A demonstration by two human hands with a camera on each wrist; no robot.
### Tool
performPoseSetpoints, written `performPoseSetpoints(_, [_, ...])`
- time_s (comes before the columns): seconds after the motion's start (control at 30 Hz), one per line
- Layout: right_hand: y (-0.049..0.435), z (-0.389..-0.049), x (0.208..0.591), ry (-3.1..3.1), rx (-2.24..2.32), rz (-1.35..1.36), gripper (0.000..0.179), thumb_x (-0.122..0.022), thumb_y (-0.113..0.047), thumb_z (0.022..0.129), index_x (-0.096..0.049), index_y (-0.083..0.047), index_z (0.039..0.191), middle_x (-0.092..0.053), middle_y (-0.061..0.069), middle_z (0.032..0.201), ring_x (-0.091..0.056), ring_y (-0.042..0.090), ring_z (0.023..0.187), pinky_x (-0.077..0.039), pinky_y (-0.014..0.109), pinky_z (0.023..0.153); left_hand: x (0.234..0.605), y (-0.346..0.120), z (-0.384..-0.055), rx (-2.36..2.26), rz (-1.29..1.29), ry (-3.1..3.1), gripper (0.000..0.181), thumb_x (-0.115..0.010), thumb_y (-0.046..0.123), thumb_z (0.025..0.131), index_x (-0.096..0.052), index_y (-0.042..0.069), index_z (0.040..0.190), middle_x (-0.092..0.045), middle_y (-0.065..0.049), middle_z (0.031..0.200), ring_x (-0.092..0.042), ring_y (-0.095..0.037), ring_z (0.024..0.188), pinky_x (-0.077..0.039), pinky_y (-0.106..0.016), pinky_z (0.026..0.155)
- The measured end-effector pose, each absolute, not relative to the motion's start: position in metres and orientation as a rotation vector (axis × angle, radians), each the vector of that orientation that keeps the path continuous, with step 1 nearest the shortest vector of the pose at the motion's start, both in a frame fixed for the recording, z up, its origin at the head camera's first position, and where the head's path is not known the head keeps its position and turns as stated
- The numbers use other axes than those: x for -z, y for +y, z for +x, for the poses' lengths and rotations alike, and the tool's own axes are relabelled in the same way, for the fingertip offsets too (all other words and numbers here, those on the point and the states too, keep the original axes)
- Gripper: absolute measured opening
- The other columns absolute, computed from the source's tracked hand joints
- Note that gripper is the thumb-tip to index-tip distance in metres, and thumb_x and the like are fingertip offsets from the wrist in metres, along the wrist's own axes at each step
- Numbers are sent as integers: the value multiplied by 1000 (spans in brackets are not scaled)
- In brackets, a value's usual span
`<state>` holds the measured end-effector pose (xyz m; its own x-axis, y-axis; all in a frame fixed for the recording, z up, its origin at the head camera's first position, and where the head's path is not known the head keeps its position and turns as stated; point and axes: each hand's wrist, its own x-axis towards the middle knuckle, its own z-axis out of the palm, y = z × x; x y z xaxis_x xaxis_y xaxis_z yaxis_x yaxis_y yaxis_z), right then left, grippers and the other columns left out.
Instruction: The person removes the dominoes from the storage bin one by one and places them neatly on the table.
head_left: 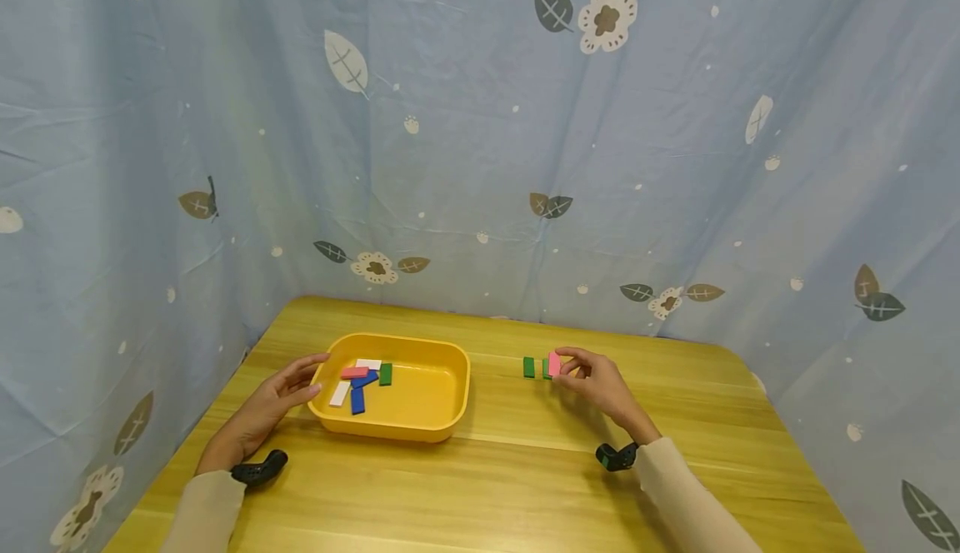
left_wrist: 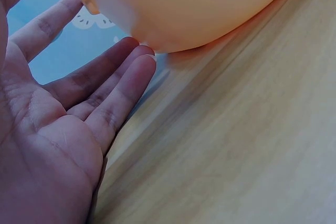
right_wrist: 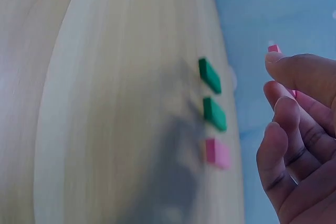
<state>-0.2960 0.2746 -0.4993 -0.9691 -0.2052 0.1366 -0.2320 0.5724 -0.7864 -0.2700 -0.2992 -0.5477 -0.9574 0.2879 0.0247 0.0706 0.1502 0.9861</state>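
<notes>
A small pink block (head_left: 554, 363) is pinched between the thumb and fingers of my right hand (head_left: 596, 382), raised above the table. Below it in the right wrist view, two green blocks (right_wrist: 210, 75) and a second pink block (right_wrist: 218, 153) lie in a row. That second pink block is hidden in the head view. My left hand (head_left: 272, 403) is at the left side of a yellow tray (head_left: 427, 433), its fingers loosely extended and fingertips right at the tray's wall in the left wrist view.
Inside the tray, toward its left, lie white blocks (head_left: 340, 393), blue blocks (head_left: 357, 401), a pink block (head_left: 354, 373) and a green block (head_left: 386, 374). The wooden table (head_left: 420, 495) ends at a blue patterned curtain (head_left: 465, 161) behind and at the sides.
</notes>
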Motion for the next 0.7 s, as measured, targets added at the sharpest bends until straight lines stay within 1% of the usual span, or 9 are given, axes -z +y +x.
performPoseSetpoints(0.1, [285, -296, 503, -2771, -1367, 348, 49, -82, -15, 90, -66, -11, 136, -72, 1, 96, -56, 18, 69, -44, 25, 56, 548, -299, -270, -1906, 370, 2249, 57, -58, 21, 107, -36, 15, 160, -36, -21, 157, -52, -7, 124, -49, -21, 96])
performPoseSetpoints(0.23, [299, -296, 509, -2785, -1356, 292, 50, -81, -16, 90, -65, -10, 137, -72, 2, 98, -55, 18, 70, -44, 25, 57, 550, -299, -271, -1908, 372, 2251, 57, -58, 21, 107, -36, 16, 160, -36, -19, 157, -52, -4, 124, -47, -20, 96])
performPoseSetpoints(0.33, [307, -297, 513, -2789, -1359, 265, 51, -81, -16, 91, -65, -10, 138, -71, 4, 98, -55, 18, 70, -46, 25, 57, 550, -299, -271, -1908, 366, 2257, 58, -59, 22, 107, -37, 17, 160, -35, -18, 158, -51, -1, 124, -46, -18, 96])
performPoseSetpoints(0.5, [318, -298, 516, -2794, -1385, 232, 51, -81, -16, 91, -64, -8, 139, -71, 6, 99, -56, 19, 67, -50, 27, 56, 549, -299, -270, -1912, 330, 2258, 59, -60, 24, 106, -36, 17, 160, -35, -18, 158, -52, -1, 123, -46, -18, 96])
performPoseSetpoints(0.7, [328, -300, 518, -2807, -1425, 187, 53, -80, -17, 92, -61, -6, 141, -70, 9, 101, -57, 21, 66, -51, 28, 56, 549, -299, -269, -1915, 334, 2254, 59, -59, 23, 107, -36, 17, 160, -35, -19, 159, -52, -2, 123, -46, -18, 96])
